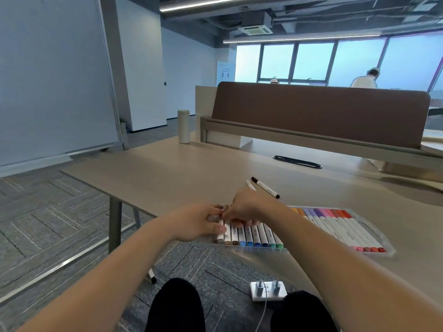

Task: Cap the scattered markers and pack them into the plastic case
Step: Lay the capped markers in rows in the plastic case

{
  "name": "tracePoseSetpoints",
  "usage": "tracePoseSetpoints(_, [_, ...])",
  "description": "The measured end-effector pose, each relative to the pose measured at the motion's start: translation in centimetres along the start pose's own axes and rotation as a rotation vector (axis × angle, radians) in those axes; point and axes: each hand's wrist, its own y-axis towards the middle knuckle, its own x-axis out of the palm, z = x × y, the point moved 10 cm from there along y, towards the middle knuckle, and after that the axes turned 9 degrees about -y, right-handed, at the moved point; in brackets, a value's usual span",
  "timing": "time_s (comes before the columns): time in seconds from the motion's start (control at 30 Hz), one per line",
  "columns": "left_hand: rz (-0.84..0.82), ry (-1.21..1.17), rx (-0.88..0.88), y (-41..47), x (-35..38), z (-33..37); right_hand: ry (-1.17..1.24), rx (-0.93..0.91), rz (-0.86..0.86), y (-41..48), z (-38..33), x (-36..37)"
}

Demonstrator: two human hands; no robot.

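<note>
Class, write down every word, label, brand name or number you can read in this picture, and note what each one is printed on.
Markers in the plastic case: dark print along each white barrel, too blurred to read.
Loose black-capped marker on the table: short print on its barrel, too small to read.
Poster on the far wall: lines of text, too small to read.
No text here is readable.

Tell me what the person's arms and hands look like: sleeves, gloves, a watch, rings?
The left forearm and right forearm are bare right to the picture's lower edge; no sleeve shows. The left hand and right hand wear no gloves, and no watch, bracelet or ring is visible. Black trousers cover the knees.
</note>
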Motion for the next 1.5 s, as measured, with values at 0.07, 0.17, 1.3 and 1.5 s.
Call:
tracePoseSetpoints(0.07, [-0.023, -0.023, -0.014, -0.1, 0.1, 0.0, -0.023, -0.005, -0.009, 0.3, 0.0, 0.0])
tracePoseSetpoints(0.17, [-0.02, -0.008, -0.037, 0.1, -0.2, 0.2, -0.031, -0.009, -0.055, 0.8, 0.1, 0.4])
tracePoseSetpoints(1.3, [0.287, -0.003, -0.063, 11.6, -2.8, 2.1, -0.062, 0.273, 0.328, 9.5, 11.1, -5.0])
tracePoseSetpoints(1.5, [0.334, -0.041, -0.085, 9.6, -3.7, 1.5, -0.006, 0.244, 0.319, 8.9, 9.2, -5.4])
